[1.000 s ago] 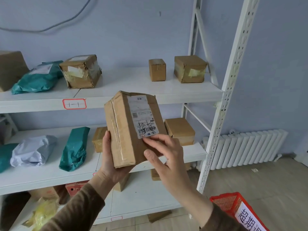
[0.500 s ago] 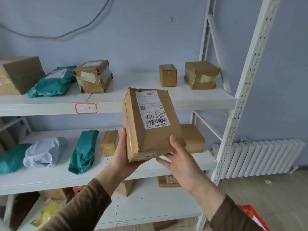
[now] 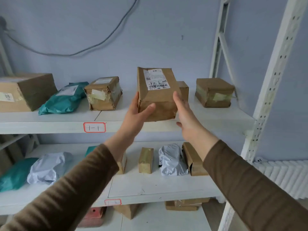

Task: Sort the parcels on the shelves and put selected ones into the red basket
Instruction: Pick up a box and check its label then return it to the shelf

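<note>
Head view: white shelves (image 3: 208,119) against blue wall (image 3: 166,30); left hand (image 3: 136,112) grips brown parcel (image 3: 156,97), right hand (image 3: 186,114) fingers straight.

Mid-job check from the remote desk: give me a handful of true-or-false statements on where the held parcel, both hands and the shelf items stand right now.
1. The left hand grips the brown parcel near its lower left edge. True.
2. The parcel's white shipping label faces the camera. True.
3. The red basket is in view beside the shelves. False: no red basket shows in the head view.
4. The right hand is clenched in a fist below the shelf. False: its fingers are straight, against the parcel's right side.
5. A teal mailer bag lies on the top shelf between two brown boxes. True.
</note>
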